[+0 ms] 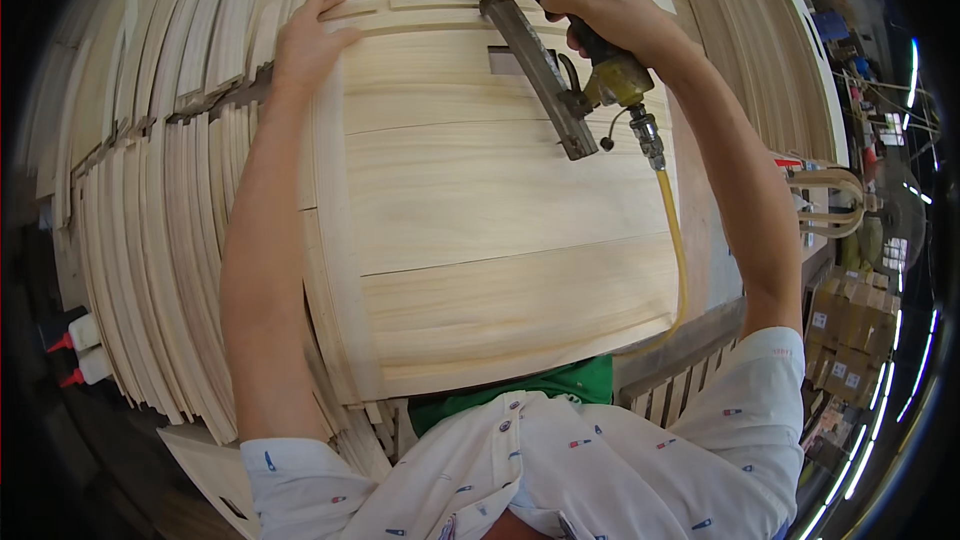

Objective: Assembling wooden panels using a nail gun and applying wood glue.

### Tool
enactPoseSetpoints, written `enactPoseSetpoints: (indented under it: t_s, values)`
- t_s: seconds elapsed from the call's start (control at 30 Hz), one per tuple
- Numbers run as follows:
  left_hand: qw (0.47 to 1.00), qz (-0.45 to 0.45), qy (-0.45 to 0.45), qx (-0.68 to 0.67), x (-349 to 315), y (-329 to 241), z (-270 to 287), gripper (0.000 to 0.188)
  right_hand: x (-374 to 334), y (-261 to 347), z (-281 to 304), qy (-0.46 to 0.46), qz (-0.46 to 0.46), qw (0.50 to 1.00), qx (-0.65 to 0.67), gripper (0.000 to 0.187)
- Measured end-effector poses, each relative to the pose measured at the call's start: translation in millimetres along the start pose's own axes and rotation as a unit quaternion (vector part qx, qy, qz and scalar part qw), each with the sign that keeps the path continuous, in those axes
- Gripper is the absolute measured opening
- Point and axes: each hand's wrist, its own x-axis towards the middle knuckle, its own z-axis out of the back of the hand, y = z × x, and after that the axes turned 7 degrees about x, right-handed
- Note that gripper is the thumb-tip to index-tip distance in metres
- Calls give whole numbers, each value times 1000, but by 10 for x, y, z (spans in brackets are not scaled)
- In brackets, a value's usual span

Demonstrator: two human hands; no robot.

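Note:
A pale wooden panel (500, 175) of several boards lies in front of me, with a small rectangular cutout near its far side. My right hand (618, 15) is wrapped round the handle of a pneumatic nail gun (545, 70). The gun's nose is over the panel's far edge strip; whether it touches the wood I cannot tell. A yellow air hose (675, 250) runs from the gun's metal coupling toward me along the panel's right side. At the panel's far left corner rests my left hand (308, 45), thumb and fingers spread on the wood.
Long thin wooden strips (150, 250) are stacked on the left, with more boards (765, 50) piled at the far right. Two white bottles (88, 350) with red tips stand at the left edge. Cardboard boxes (850, 330) are stacked farther right. Green cloth (560, 380) shows below the panel's near edge.

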Motion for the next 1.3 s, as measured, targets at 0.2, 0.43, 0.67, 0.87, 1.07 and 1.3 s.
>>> enactPoseSetpoints:
  t_s: [0.2, 0.43, 0.67, 0.87, 1.07, 1.3]
  values:
    - [1000, -13, -17, 16, 7, 26, 12, 73, -341, -261, 424, -75, -41, 996, 3, 31]
    - [1000, -4, -1, -7, -44, 9, 30, 73, -483, -502, 591, -95, -52, 994, 6, 31]
    - [995, -36, 34, -83, 131, 435, -115, 67, -1766, -609, 1043, -183, -84, 980, 1, 28]
    - [991, -76, 67, 90, 266, 284, 21, 64, -3489, -989, 1143, -238, -182, 954, -18, 26]
    - [921, -247, 20, 302, -569, -1016, -154, 41, -4557, -1323, 766, -314, -240, 916, 64, 27]
    - [899, -386, 205, -13, -2989, -2775, -998, 30, -4868, -1504, 410, -296, -193, 926, 133, 28]
